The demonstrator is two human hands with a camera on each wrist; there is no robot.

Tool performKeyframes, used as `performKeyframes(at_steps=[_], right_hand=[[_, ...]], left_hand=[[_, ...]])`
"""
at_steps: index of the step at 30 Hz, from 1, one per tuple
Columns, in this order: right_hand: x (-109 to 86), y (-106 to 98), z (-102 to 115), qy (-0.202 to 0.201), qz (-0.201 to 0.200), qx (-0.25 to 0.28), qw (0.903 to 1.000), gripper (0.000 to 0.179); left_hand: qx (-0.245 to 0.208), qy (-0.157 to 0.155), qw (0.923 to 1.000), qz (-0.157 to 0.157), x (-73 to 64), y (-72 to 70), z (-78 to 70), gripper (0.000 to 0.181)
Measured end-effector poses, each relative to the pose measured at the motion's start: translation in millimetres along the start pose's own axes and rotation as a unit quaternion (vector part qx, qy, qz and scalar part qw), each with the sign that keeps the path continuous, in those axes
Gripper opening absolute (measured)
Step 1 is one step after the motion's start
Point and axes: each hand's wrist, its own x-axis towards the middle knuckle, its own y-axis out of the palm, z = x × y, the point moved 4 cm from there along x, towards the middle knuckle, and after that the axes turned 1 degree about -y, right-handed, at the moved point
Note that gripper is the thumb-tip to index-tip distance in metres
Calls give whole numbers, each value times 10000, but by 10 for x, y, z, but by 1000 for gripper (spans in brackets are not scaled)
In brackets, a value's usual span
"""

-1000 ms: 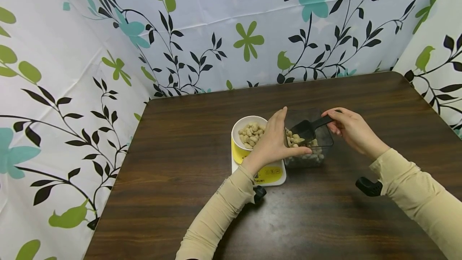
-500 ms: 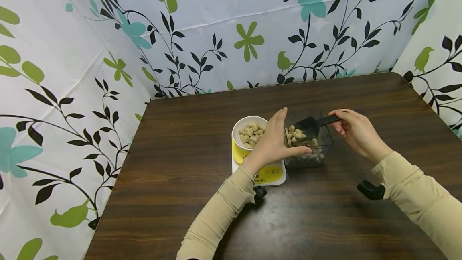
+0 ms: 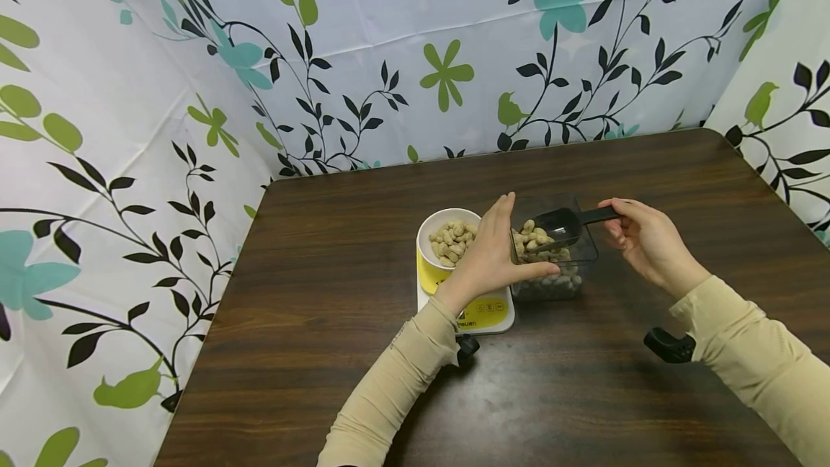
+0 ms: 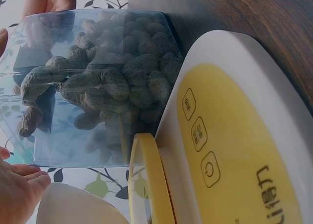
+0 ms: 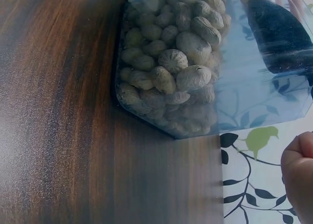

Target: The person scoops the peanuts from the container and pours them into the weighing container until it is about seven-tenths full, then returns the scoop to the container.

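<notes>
A share of unshelled peanuts (image 3: 452,241) already lies in the white bowl (image 3: 424,238), which stands on the yellow-and-white digital kitchen scale (image 3: 485,316); many more remain in the transparent box (image 3: 588,245) just beside it on the wooden table (image 3: 311,294), so the filling seems to be only partly done. How much is left to move I cannot judge, because the left arm covers part of the scale and no reading is visible. The black scoop (image 3: 563,226) is inside the box, near the peanuts at the top; if it carries any, I cannot tell. The right hand (image 3: 648,245) pinches the end of its handle between thumb and fingers. The left hand (image 3: 486,256) is spread wide, thumb well apart from the straight fingers, and rests against the box near its corner.
</notes>
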Motion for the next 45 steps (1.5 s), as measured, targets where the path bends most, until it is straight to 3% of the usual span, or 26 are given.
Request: performKeyframes(at_steps=[6,14,24,35,45], right_hand=[[-14,-37,12,61,-187,64,9998,22],[-15,-62,16,63,127,635,9979,22],[-12,-65,39,41,-190,251,9995,24],[24,-31,116,76,-112,588,9982,23],[63,84,201,-22,8,792,9969,24]], left_hand=[[-94,-40,9999,18,-3,0,-4,116],[-154,-93,9998,79,-4,9,-10,115],[-122,-105,9999,58,13,6,-3,115],[-88,-39,9999,97,24,-34,-2,117],[-182,9,9998,74,32,-153,22,114]])
